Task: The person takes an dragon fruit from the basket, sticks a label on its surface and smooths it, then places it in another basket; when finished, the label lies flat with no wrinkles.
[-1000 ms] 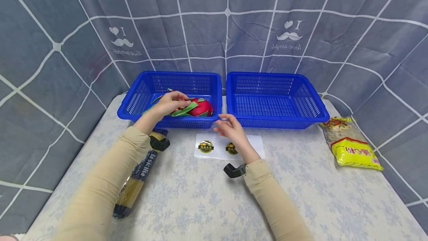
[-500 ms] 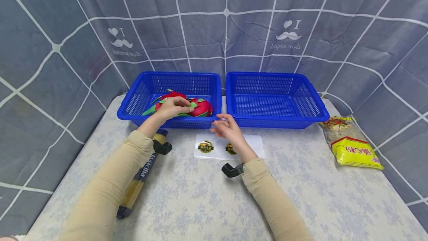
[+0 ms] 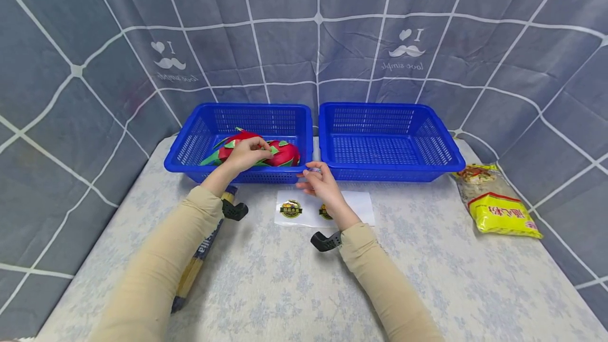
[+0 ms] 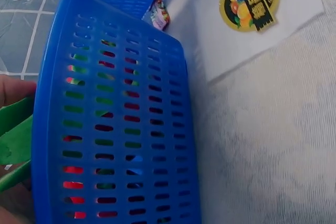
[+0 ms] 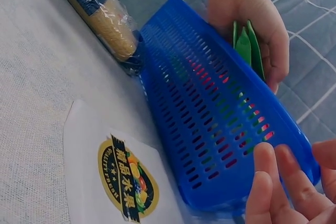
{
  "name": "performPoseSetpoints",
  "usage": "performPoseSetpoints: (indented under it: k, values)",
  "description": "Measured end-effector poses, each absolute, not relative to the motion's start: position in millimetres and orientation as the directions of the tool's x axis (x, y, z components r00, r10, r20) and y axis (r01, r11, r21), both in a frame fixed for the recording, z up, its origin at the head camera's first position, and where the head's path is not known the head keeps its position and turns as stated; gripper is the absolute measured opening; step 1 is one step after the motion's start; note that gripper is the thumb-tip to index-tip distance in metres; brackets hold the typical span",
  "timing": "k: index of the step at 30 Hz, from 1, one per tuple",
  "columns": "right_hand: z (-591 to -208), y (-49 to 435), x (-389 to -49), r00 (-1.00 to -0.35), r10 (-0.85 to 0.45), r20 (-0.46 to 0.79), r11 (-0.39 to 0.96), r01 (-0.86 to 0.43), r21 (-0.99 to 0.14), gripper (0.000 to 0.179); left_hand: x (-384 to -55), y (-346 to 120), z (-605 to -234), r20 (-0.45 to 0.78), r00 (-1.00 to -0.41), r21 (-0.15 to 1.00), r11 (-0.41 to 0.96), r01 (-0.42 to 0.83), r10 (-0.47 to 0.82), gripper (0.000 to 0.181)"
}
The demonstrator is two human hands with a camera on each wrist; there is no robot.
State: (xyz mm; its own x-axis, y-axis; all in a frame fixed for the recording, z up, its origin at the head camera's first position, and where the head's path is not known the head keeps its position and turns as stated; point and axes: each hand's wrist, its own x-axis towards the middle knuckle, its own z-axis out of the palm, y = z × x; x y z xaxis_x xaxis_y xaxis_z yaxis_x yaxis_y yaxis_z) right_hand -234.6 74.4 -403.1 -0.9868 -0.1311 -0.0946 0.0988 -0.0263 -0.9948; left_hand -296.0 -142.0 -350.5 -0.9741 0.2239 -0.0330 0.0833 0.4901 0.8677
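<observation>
Two red dragon fruits with green leaves, one on the right [image 3: 287,155] and one at the left [image 3: 226,152], lie in the left blue basket [image 3: 280,176]. My left hand [image 3: 246,156] reaches over its front rim, with curled fingers and thumb on a dragon fruit's leaves. In the left wrist view, green leaves [image 4: 16,137] show between fingers and thumb; the basket wall hides most of the fruit. My right hand [image 3: 326,186] hovers at that basket's front right corner. Its fingers [image 5: 265,169] are loosely bent beside the wall and hold nothing.
A second blue basket [image 3: 394,174] stands close on the right. White paper with round fruit labels [image 3: 291,209] lies in front of both. A spaghetti pack [image 3: 190,276] lies under the left forearm, a yellow food bag [image 3: 504,214] at right. A small colourful wrapper [image 4: 159,14] lies between the baskets.
My left hand has shifted slightly right and back from the leaf it covered, showing more of the left dragon fruit. The right hand has barely moved at the basket corner.
</observation>
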Motion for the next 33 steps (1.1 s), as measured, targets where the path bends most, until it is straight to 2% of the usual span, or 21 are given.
performPoseSetpoints:
  k: [6,11,18,25,31,33]
  values:
    - [-401,72,-235,-0.991,-0.095,-0.095,-0.038,0.099,-0.994,0.025,-297,-141,-351,-0.044,-0.968,0.892,0.446,0.074,0.249,0.022]
    - [-401,70,-237,-0.991,-0.091,-0.098,-0.045,0.102,-0.994,0.024,-296,-140,-351,-0.005,-0.972,0.908,0.408,0.093,0.234,0.027]
    - [-397,75,-238,-0.984,-0.132,-0.122,0.022,0.120,-0.993,0.024,-285,-128,-343,0.148,-0.980,0.929,0.321,0.184,0.133,0.025]
    - [-375,100,-224,-0.960,-0.269,-0.083,0.180,0.035,-0.983,0.039,-254,-127,-311,0.356,-0.926,0.914,0.160,0.373,0.122,0.024]
    - [-353,130,-209,-0.944,-0.327,0.048,0.101,-0.085,-0.991,0.048,-220,-129,-295,0.438,-0.872,0.895,-0.020,0.445,0.221,0.014]
    - [-348,140,-203,-0.940,-0.333,0.070,0.069,-0.099,-0.993,0.050,-209,-128,-296,0.433,-0.858,0.899,-0.064,0.433,0.275,0.020]
